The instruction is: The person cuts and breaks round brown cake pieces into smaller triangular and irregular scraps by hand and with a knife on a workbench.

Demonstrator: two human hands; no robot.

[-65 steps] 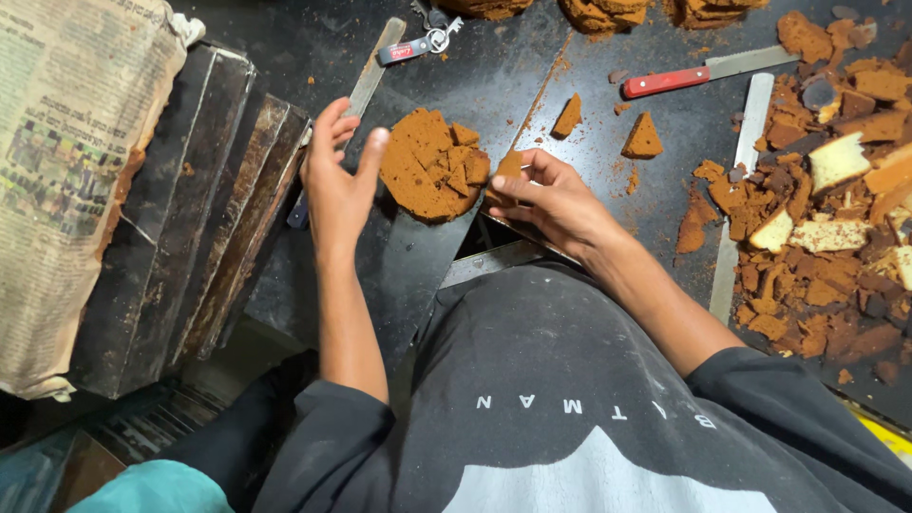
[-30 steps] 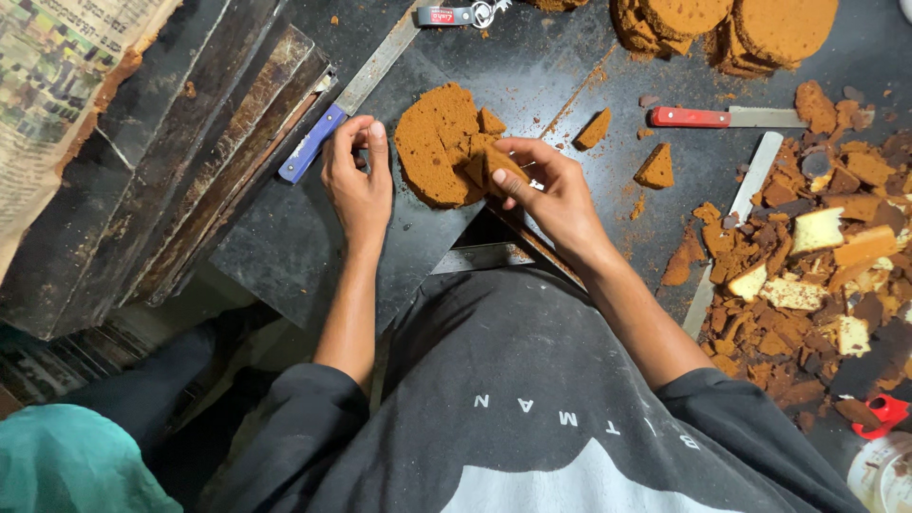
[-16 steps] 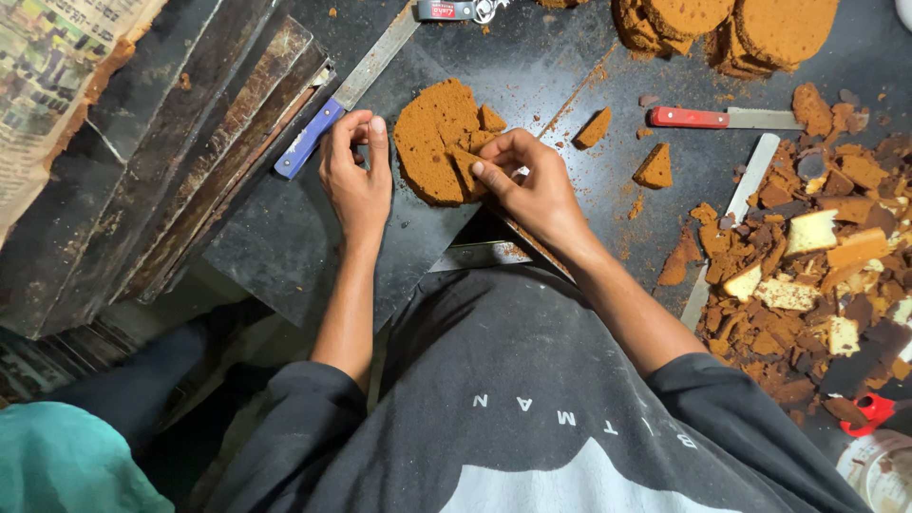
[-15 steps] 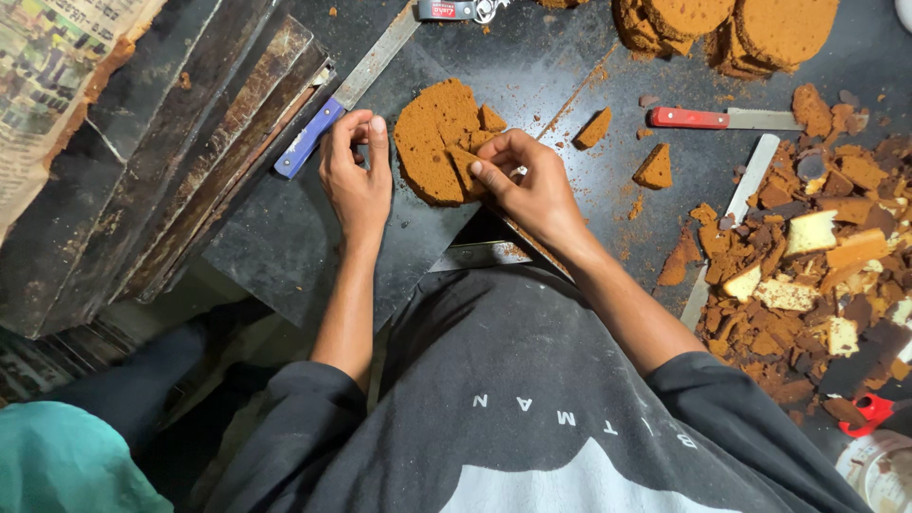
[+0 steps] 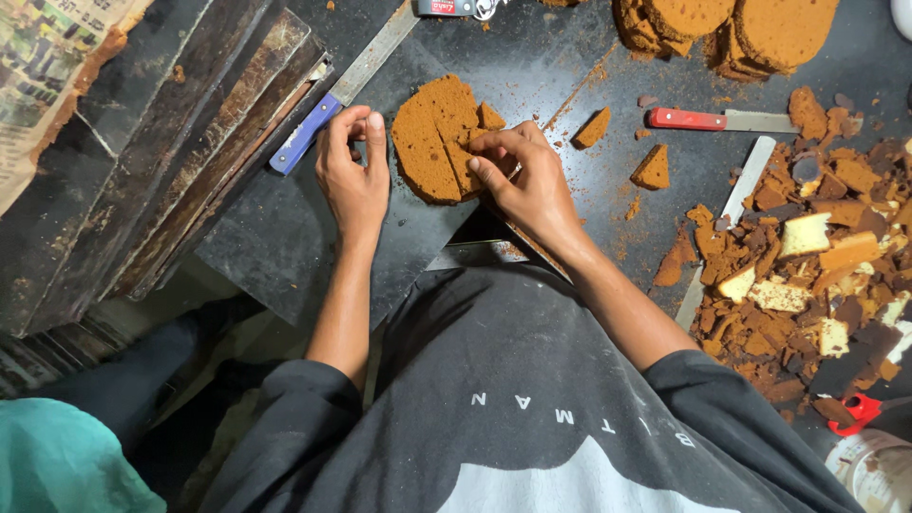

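The right hand (image 5: 527, 180) pinches the near edge of the brown cake slab (image 5: 439, 138), fingertips pressed on a cracked piece. The slab is flat, roughly half-round, porous and broken into several segments; it lies on a dark board (image 5: 285, 237) at 12 o'clock from the torso. The left hand (image 5: 353, 171) rests loosely curled at the slab's 9 o'clock, gripping nothing visible. A blue-handled knife (image 5: 332, 95) lies beyond. The cake stack (image 5: 731, 33) at 1 o'clock is cut off by the frame edge.
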